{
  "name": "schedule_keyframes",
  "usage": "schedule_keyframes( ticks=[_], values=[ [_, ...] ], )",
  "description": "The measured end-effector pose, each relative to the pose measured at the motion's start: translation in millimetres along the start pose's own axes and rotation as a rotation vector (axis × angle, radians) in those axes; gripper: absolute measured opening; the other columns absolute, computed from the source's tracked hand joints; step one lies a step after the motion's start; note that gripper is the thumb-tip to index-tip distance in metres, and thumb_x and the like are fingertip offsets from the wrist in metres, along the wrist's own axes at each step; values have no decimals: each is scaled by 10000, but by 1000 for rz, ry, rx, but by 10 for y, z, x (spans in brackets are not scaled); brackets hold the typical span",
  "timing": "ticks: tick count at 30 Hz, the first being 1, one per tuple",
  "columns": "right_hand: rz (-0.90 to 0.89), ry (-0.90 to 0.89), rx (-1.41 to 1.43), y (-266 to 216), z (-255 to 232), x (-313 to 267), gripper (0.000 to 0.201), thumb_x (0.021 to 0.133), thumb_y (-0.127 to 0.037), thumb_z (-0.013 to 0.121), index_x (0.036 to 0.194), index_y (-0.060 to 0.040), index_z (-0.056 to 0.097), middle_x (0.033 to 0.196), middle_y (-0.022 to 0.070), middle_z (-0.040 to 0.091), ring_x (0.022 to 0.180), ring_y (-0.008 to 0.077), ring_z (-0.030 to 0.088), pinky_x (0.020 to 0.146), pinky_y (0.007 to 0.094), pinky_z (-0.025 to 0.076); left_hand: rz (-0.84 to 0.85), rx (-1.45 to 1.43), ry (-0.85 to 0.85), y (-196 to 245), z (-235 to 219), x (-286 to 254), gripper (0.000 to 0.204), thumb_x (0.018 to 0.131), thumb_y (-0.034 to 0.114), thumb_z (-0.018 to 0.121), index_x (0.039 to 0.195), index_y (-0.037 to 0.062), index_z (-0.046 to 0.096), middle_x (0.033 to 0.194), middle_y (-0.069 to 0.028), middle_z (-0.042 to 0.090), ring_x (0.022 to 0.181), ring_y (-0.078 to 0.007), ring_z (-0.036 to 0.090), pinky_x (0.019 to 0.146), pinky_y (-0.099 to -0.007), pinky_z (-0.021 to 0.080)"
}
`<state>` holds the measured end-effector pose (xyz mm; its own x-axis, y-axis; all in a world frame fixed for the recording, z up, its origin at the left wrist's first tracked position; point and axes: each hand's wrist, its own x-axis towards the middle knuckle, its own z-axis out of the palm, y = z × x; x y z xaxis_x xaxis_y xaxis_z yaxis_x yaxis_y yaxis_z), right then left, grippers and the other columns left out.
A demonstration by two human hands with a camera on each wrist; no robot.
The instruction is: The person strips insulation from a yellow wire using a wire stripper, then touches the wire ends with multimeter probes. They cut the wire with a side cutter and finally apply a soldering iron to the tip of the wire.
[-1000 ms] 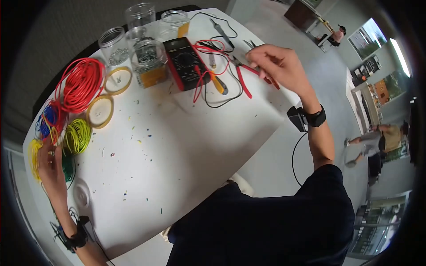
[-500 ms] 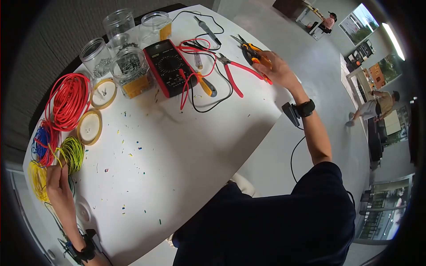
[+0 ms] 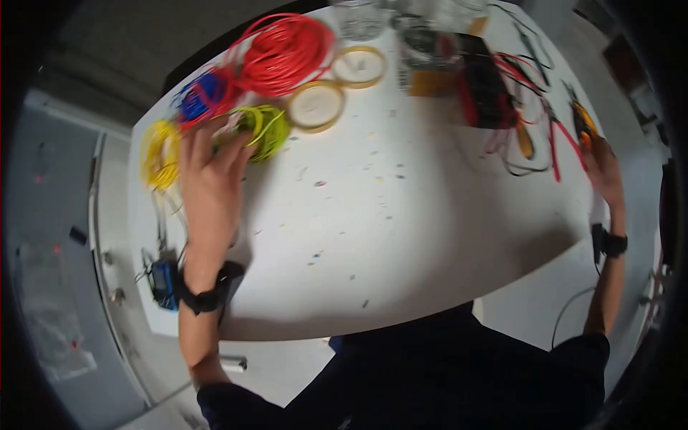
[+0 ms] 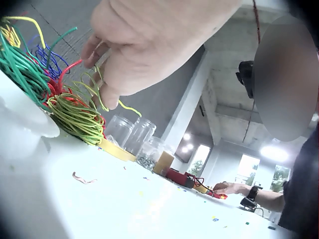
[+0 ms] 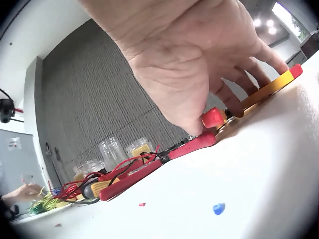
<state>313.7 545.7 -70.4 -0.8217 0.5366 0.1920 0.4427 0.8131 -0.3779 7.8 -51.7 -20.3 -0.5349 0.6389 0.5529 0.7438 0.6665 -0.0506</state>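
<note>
My left hand [image 3: 213,175] is at the yellow-green wire coil [image 3: 274,136], its fingers bent. In the left wrist view, thumb and fingers pinch a loose loop of the yellow-green wire [image 4: 130,109] above the coil. At the table's right edge my right hand [image 3: 608,172] grips pliers [image 3: 584,120] with orange-and-black handles. The right wrist view has its fingers over the far yellow handle [image 5: 271,88] and the thumb by the near red-tipped one. Red-handled cutters [image 3: 568,143] lie right beside that hand.
Around the left hand lie red [image 3: 287,57], blue [image 3: 201,99] and yellow [image 3: 161,154] wire coils, with a green coil [image 4: 22,69] close by. Two tape rolls [image 3: 315,107], jars [image 3: 426,46] and a multimeter [image 3: 481,82] stand farther back. Wire scraps dot the white table [image 3: 430,236].
The head view has swung left. My right hand has come down from above the tools onto the orange-handled pliers. The left hand has shifted from the coils' edge to the yellow-green wire.
</note>
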Motion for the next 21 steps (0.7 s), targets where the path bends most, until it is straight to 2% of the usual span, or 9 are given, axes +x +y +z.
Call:
schedule_keyframes(
  ticks=[2,5,7,8,10,17,19,20,21],
  values=[
    [-160,53,-195,174,48,67,399,1074,-351,544,1244,7,586,1085,159,615,955,266,582,909,343,467,12,28,27,-103,50,1,160,868,30,743,1027,16,756,1215,-123,662,1111,-354,611,962,-457,496],
    [19,-23,-109,244,16,63,431,1075,-384,535,1249,7,576,1084,178,599,955,282,567,921,348,459,-59,-104,44,-82,85,-15,129,911,47,727,1025,-12,744,1175,-141,656,1020,-357,653,881,-437,534],
    [-358,21,-324,504,43,78,438,1070,-388,549,1253,10,565,1096,188,593,968,277,565,934,342,457,-105,-219,14,-98,119,-25,134,945,67,702,1043,-22,718,1147,-161,645,932,-355,701,747,-399,574],
    [-366,20,-319,493,53,60,438,1070,-388,549,1253,10,565,1096,188,593,968,277,565,934,342,457,-111,-212,14,-92,130,-25,134,945,67,702,1043,-22,718,1147,-161,645,932,-355,701,747,-399,574],
    [60,-9,-82,58,21,1,460,1070,-403,543,1251,19,558,1089,190,584,965,274,554,928,337,457,-120,-199,-27,-45,128,-26,131,964,89,680,1044,-15,687,1169,-157,640,917,-377,708,731,-429,582],
    [123,-90,-73,122,46,60,384,1057,-268,575,1359,-32,544,1224,200,603,1052,296,606,981,344,485,-46,-101,-141,-10,63,-62,320,998,52,591,1309,80,527,1154,-166,651,929,-425,679,718,-476,583],
    [-168,-173,-543,507,5,81,430,996,-76,594,1413,-52,492,1369,210,536,1201,342,579,1030,386,504,-69,-121,-154,35,83,-25,295,993,41,594,1282,70,540,1152,-166,658,941,-427,679,732,-474,582],
    [-173,-172,-543,697,40,83,430,996,-76,594,1413,-52,492,1369,210,536,1201,342,579,1030,386,504,-93,-134,-169,41,80,-24,271,988,31,597,1254,61,553,1150,-166,664,953,-429,679,746,-473,582],
    [-360,-74,-743,898,91,70,502,962,-14,590,1442,-75,459,1400,214,504,1239,375,553,1040,413,511,-95,-131,-167,45,76,-19,271,988,31,597,1254,61,553,1150,-166,664,953,-429,679,746,-473,582]
  ],
)
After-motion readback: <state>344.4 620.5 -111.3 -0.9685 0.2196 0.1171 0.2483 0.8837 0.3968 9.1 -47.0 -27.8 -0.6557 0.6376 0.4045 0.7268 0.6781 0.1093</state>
